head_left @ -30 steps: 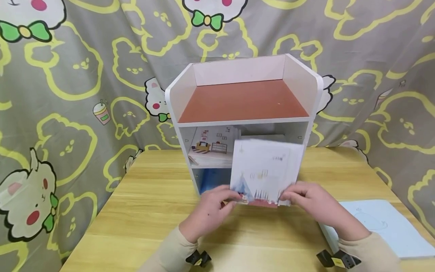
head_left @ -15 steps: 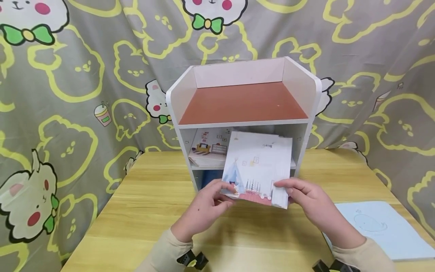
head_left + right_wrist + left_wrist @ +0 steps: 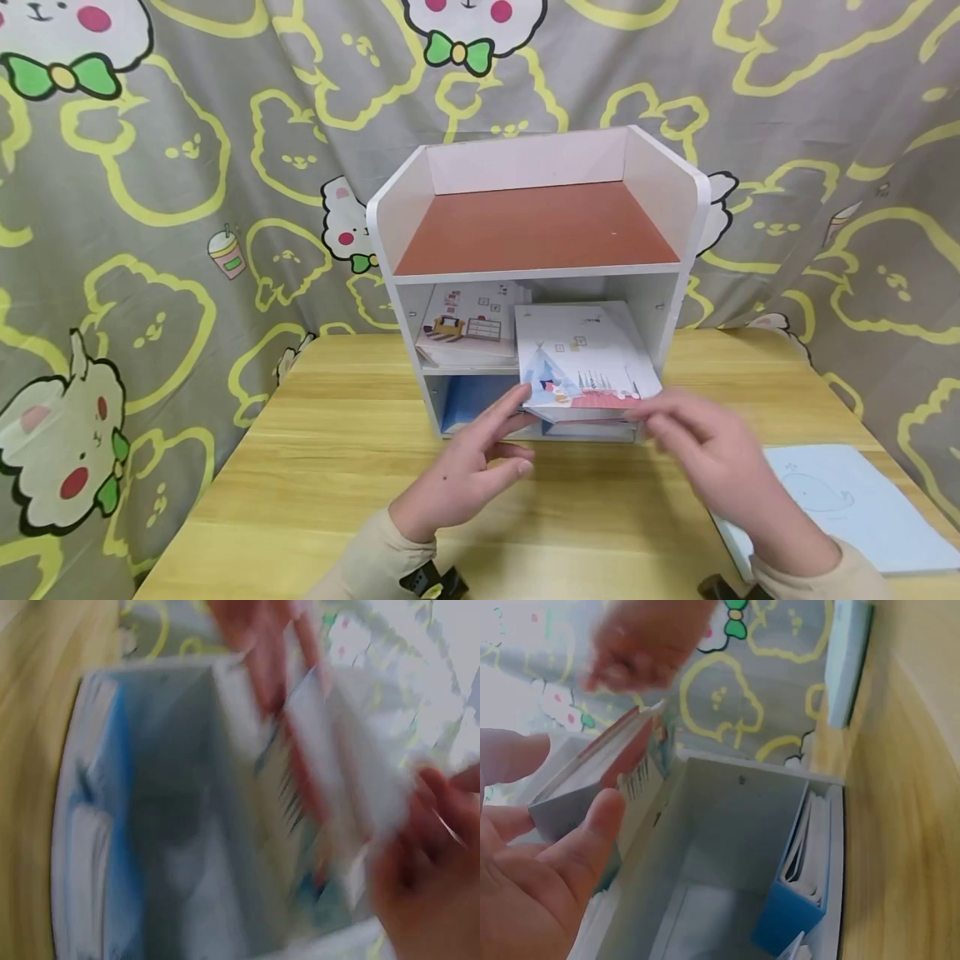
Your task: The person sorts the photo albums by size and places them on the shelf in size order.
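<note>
A stack of thin white picture books (image 3: 581, 354), its top cover printed with a blue tent, lies on the right of the cabinet's middle shelf. Its front end juts out past the shelf edge. My left hand (image 3: 468, 467) is at the stack's front left corner, fingers extended and thumb apart; in the left wrist view its fingers reach the books' edges (image 3: 622, 761). Near the front right corner is my right hand (image 3: 708, 467), fingers loosely bent. It is blurred, and in the left wrist view a small gap separates this hand (image 3: 645, 652) from the books.
The white cabinet (image 3: 378, 225) has a brown top board (image 3: 540, 225). More picture books (image 3: 468, 325) lie at the middle shelf's left. Blue-covered books (image 3: 791, 900) are in the bottom compartment. A light blue book (image 3: 847, 500) lies on the wooden table (image 3: 300, 467) at right.
The picture books, earlier held tilted up by both hands before the shelf, have gone back onto it and now lie flatter. My right hand has come off their edge; my left fingers have straightened.
</note>
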Demonstrator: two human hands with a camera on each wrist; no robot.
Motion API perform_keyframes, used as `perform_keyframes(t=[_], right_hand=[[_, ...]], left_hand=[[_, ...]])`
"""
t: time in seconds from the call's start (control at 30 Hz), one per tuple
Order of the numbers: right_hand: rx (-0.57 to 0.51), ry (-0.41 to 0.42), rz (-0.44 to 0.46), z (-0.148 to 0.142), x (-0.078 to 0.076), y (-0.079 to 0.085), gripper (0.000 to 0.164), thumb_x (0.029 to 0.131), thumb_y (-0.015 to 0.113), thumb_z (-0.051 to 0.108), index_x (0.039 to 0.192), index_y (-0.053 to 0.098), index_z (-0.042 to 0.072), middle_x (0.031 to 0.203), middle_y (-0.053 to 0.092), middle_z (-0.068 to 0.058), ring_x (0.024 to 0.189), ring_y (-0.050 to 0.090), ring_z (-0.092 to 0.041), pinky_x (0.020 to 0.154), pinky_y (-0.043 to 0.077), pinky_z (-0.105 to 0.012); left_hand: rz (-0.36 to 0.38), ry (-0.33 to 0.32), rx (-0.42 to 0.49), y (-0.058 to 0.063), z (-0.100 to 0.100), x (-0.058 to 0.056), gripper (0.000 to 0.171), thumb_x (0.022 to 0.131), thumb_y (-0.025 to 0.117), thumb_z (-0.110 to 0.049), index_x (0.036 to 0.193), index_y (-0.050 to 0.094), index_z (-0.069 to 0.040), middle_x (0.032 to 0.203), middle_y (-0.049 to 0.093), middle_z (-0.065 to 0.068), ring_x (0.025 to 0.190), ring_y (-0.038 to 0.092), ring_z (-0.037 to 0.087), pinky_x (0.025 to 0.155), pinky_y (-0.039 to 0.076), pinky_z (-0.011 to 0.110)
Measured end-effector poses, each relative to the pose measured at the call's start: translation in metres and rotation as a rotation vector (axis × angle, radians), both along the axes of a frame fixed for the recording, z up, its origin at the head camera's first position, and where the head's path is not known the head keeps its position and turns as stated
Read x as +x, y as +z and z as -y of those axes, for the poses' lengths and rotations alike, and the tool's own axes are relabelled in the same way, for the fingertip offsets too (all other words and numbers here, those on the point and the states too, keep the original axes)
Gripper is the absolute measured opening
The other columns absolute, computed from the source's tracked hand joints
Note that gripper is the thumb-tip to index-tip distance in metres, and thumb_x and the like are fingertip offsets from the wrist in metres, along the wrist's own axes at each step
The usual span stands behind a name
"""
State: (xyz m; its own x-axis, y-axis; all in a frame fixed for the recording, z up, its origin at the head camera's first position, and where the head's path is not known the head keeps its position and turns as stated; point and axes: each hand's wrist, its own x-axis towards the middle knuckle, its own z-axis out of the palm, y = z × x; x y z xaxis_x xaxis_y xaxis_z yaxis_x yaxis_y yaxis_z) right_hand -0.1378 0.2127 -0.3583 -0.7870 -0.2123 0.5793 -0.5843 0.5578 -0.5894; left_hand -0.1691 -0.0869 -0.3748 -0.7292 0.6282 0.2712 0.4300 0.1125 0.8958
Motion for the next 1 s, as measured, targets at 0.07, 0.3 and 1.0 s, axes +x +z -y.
perform_keyframes(t=[0.07,0.3,1.0], right_hand=[[0.118,0.186,-0.027,0.010,0.008,0.002,0.037,0.098,0.064,0.004,0.130,0.067,0.023,0.123,0.067,0.009,0.107,0.063,-0.009,0.090,0.050,-0.023],[0.230,0.244,0.015,0.035,0.006,-0.008,0.060,0.100,0.064,0.017,0.156,0.042,0.023,0.157,0.042,0.004,0.126,0.056,-0.013,0.100,0.049,-0.041],[0.454,-0.227,-0.172,-0.002,-0.005,0.008,0.030,0.089,0.073,0.023,0.119,0.074,0.015,0.129,0.067,-0.004,0.118,0.062,-0.031,0.084,0.054,-0.056]], left_hand=[[-0.015,-0.004,-0.023,0.000,-0.002,-0.001,0.083,0.100,0.063,-0.004,0.163,0.017,-0.032,0.162,0.030,-0.007,0.114,0.064,0.017,0.097,0.053,0.034],[-0.319,0.103,-0.121,-0.001,-0.006,0.002,0.082,0.098,0.067,-0.014,0.163,0.018,-0.021,0.167,0.017,0.002,0.115,0.060,0.017,0.091,0.055,0.029],[-1.123,0.470,-0.426,0.000,-0.022,-0.009,0.046,0.089,0.069,-0.022,0.131,0.065,-0.005,0.149,0.049,0.018,0.138,0.045,0.034,0.116,0.034,0.045]])
